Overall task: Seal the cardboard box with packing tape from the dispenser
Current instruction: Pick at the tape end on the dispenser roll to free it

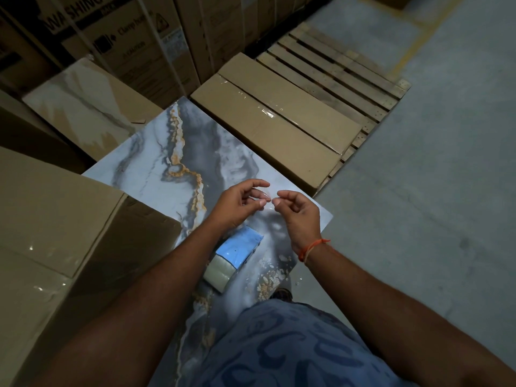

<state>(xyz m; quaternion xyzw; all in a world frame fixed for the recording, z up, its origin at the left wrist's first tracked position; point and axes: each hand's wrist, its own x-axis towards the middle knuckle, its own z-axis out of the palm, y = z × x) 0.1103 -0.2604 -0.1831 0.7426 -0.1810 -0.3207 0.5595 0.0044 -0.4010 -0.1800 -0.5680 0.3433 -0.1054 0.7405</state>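
A long flat cardboard box [279, 127] lies ahead on a wooden pallet, with clear tape running along its centre seam. A blue tape dispenser [237, 252] with a roll of clear tape lies on a marble-patterned slab [173, 152], below my hands. My left hand [240, 203] and my right hand [298, 213] hover together above the slab. Their fingertips pinch a small piece of clear tape [266, 195] between them. An orange thread bracelet circles my right wrist.
A large cardboard box [64, 233] stands at the left, against the slab. A second marble-patterned slab [83, 104] lies at the back left. Tall printed cartons [134, 37] line the back. The wooden pallet [340, 71] extends past the box. Grey concrete floor [432, 191] is at the right.
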